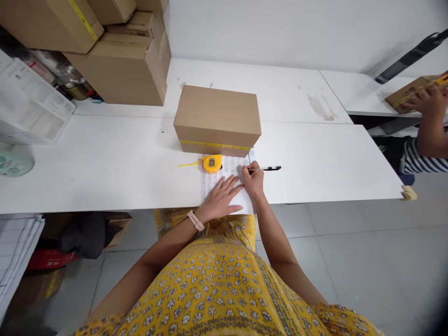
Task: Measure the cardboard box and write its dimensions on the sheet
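Observation:
A printed sheet of paper (227, 170) lies at the near edge of the white table (105, 163). My left hand (222, 198) rests flat on it, fingers spread, a pink watch on the wrist. My right hand (252, 179) pinches a black pen (268, 168) with its tip on the sheet. A yellow tape measure (212, 163) sits on the paper's top, a short length of tape pulled out to the left. Just behind it stands a closed brown cardboard box (217, 116) sealed with yellow tape.
Larger cardboard boxes (122, 56) are stacked at the back left, beside a white printed carton (28, 102). At the far right another person's hand (429, 100) holds a small box over a second table (364, 93). Grey tiled floor lies below.

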Demonstrator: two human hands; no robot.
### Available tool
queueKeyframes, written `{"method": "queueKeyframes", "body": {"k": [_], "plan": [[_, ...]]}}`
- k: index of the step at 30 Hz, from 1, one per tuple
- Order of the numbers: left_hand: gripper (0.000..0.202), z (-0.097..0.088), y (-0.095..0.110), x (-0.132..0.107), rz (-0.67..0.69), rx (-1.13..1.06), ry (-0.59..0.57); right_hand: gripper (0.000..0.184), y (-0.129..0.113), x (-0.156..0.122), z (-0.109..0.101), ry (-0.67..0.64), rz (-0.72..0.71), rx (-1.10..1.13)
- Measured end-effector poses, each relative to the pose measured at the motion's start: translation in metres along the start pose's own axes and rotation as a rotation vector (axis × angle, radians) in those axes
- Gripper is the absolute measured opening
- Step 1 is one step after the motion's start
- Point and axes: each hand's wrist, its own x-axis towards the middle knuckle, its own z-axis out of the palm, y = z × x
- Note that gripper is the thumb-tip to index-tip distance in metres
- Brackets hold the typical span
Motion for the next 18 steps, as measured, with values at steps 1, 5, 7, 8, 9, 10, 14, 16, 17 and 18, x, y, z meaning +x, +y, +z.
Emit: {"method": "queueKeyframes", "body": {"k": [1, 5, 7, 8, 9, 10, 14, 16, 17, 18], "plan": [[0.074, 0.000, 0.000, 0.000, 0.000, -0.003, -0.002, 0.021, 0.000, 0.001, -0.001, 0.005, 0.002, 0.001], [0.072, -0.002, 0.000, 0.003, -0.008, -0.021, -0.010, 0.021, -0.003, 0.005, -0.003, 0.018, 0.026, 0.001], [0.066, -0.003, 0.001, 0.008, -0.028, -0.032, -0.013, 0.020, -0.004, 0.006, -0.004, -0.004, 0.022, -0.006], [0.062, -0.003, 0.002, 0.011, -0.039, -0.034, -0.011, 0.020, -0.004, 0.007, -0.004, -0.014, 0.016, -0.009], [0.059, -0.003, 0.003, 0.014, -0.047, -0.032, -0.003, 0.020, -0.004, 0.007, -0.004, -0.020, 0.010, -0.013], [0.057, -0.003, 0.004, 0.017, -0.050, -0.028, 0.009, 0.020, -0.004, 0.007, -0.004, -0.024, 0.006, -0.018], [0.058, 0.000, 0.005, 0.021, -0.029, -0.006, 0.057, 0.021, -0.004, 0.006, -0.004, -0.031, 0.013, -0.043], [0.060, 0.001, 0.005, 0.021, -0.022, 0.001, 0.062, 0.021, -0.005, 0.006, -0.004, -0.028, 0.018, -0.048], [0.061, 0.001, 0.004, 0.020, -0.021, 0.003, 0.061, 0.020, -0.006, 0.006, -0.004, -0.025, 0.018, -0.049], [0.061, 0.001, 0.004, 0.020, -0.023, 0.005, 0.059, 0.020, -0.006, 0.006, -0.004, -0.023, 0.018, -0.049]]}}
